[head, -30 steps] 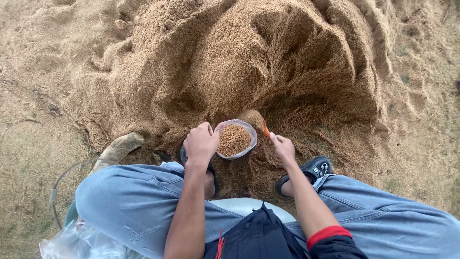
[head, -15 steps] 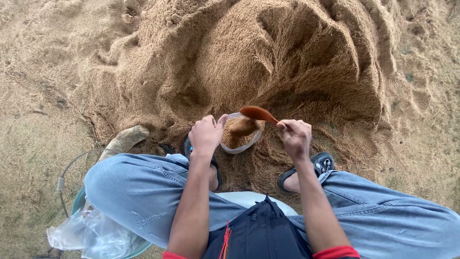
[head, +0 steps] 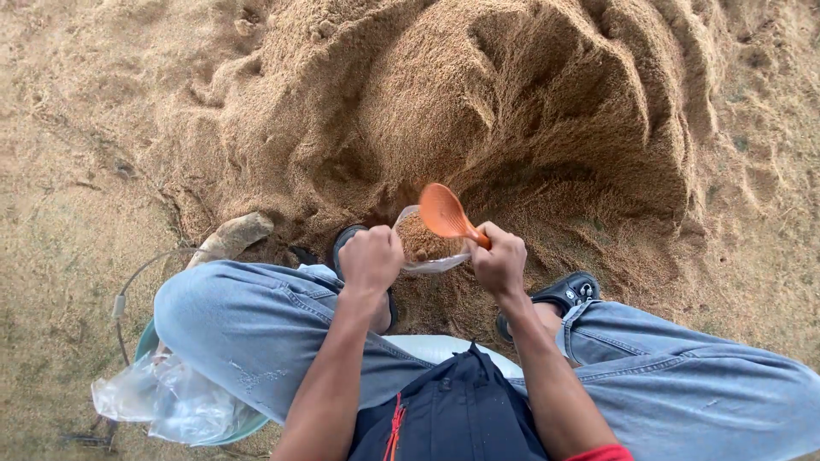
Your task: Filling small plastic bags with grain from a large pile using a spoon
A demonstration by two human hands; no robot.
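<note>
Left hand (head: 370,259) pinches clear plastic bag (head: 424,245) of brown husk, mouth open. Right hand (head: 499,260) fist-grips orange scoop (head: 443,211) over it. Crumpled clear bags (head: 166,399) beside left knee.

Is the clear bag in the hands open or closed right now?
Open. The left hand holds the clear bag with its mouth spread, brown grain visible inside, and the orange scoop in the right hand sits above it.

An orange scoop (head: 442,211), a clear plastic bag (head: 424,248) of tan husk, faded blue jeans (head: 256,329), black sandals (head: 568,290), and golden-brown heap (head: 530,111).
</note>
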